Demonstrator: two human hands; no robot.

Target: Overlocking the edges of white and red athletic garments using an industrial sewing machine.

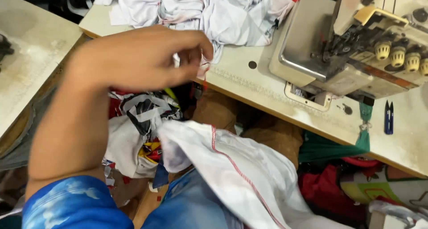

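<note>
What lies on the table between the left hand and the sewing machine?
In the head view, bare tabletop with a small dark hole separates the left hand from the sewing machine.

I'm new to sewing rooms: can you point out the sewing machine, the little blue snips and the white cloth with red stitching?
sewing machine (312, 55), head view, flat metal bed.
blue snips (388, 117), head view, middle of the handles.
white cloth (240, 166), head view, beside the red seam.

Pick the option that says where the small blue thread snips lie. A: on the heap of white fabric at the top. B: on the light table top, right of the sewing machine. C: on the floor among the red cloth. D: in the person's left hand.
B: the blue thread snips lie flat on the light table top, just right of the sewing machine, apart from the left hand, which pinches white fabric.
</note>
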